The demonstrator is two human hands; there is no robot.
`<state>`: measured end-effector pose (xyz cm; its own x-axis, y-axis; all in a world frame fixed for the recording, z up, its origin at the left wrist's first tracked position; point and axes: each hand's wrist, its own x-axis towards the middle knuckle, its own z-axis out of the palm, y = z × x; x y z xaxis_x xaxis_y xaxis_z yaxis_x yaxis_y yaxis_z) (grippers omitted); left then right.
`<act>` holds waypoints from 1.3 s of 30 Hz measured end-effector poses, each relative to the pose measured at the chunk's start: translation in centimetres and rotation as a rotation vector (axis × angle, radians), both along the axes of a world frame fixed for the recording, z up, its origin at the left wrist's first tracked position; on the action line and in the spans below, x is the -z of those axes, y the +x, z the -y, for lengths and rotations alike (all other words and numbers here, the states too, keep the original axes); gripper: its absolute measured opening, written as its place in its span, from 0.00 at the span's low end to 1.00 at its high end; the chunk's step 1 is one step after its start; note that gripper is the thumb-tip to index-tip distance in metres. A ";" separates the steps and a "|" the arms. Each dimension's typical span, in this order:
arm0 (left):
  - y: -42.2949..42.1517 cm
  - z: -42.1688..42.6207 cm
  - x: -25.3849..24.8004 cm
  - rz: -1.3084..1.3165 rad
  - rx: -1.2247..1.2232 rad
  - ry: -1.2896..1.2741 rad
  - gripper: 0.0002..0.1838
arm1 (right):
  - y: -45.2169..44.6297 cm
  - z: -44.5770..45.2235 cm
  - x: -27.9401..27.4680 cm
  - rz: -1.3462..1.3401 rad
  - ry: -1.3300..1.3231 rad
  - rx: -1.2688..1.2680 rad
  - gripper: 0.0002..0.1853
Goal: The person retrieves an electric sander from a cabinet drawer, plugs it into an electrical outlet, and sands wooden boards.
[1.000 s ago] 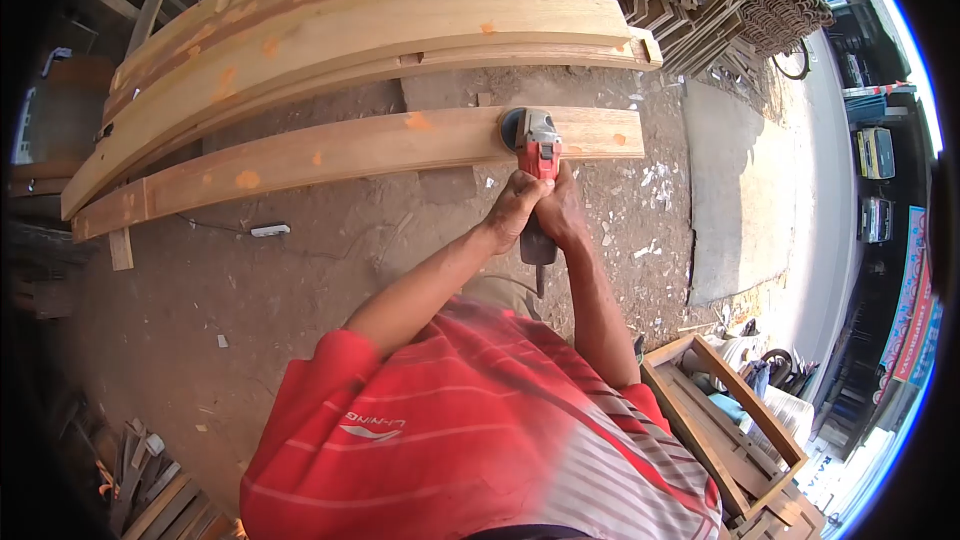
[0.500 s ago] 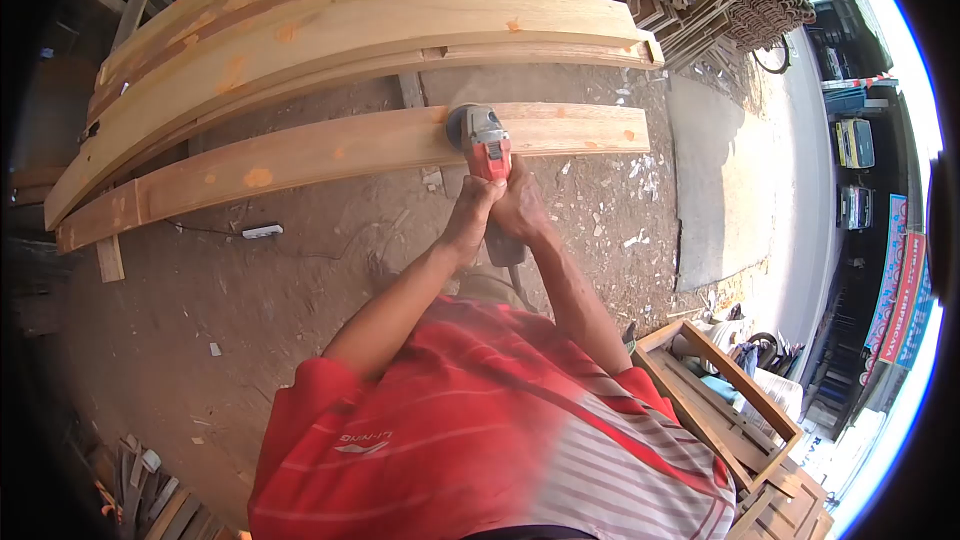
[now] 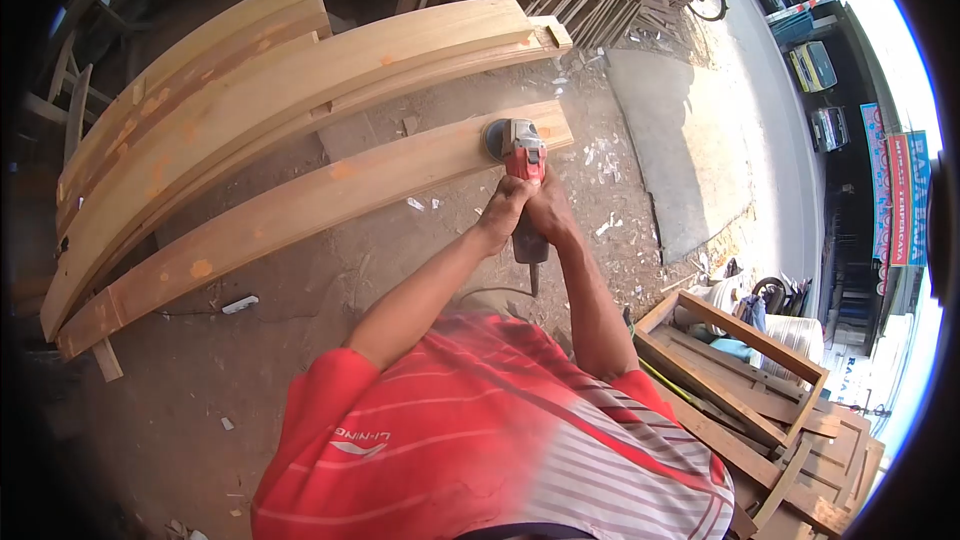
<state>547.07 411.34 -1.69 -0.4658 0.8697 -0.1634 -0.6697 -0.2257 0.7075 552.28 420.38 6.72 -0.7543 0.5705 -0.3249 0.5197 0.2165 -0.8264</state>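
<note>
Both my hands are wrapped round a red and grey angle grinder (image 3: 525, 148), its dark disc against the upper face of a long wooden plank (image 3: 400, 162) near the plank's right end. My left hand (image 3: 508, 205) grips the tool's body from the left side. On the other side my right hand (image 3: 550, 210) is closed round it as well. The dark rear of the grinder and its cord point back towards my body. Orange-brown patches dot the plank's pale surface.
Beyond the plank lie more long wooden boards (image 3: 300, 80), stacked side by side. Wooden frames and panels (image 3: 740, 370) lean at the lower right. A white power strip (image 3: 240, 305) rests on the dirt floor at left. A flat grey sheet (image 3: 680, 140) lies near the road.
The grinder, held in both hands, has moved right along the plank towards its end. My view has turned, so the boards now slant more steeply.
</note>
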 end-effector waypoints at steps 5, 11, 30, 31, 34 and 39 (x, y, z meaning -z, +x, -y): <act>1.4 -7.0 -3.4 0.049 0.038 -0.061 0.26 | 1.8 -7.1 0.0 0.022 -0.031 0.146 0.31; 0.3 -12.2 -3.8 0.062 0.043 -0.098 0.28 | 0.7 -12.3 -0.1 0.024 -0.050 0.180 0.26; -1.2 -13.4 -4.8 0.073 -0.001 -0.115 0.18 | -1.2 -13.7 -1.4 0.004 -0.022 0.102 0.26; -1.0 -13.8 -4.2 0.132 0.008 -0.111 0.17 | -1.3 -13.3 -1.7 0.043 0.028 0.138 0.26; -0.3 -13.6 -2.3 0.017 0.038 0.001 0.18 | -0.2 -12.9 -2.1 0.146 0.185 0.037 0.24; 0.0 -13.6 -3.8 0.108 -0.007 -0.088 0.17 | -0.3 -13.1 -1.5 0.054 -0.057 0.152 0.29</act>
<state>547.03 424.90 2.13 -0.4469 0.8467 -0.2887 -0.7420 -0.1705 0.6483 551.99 433.43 8.25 -0.6415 0.6560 -0.3977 0.5871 0.0862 -0.8049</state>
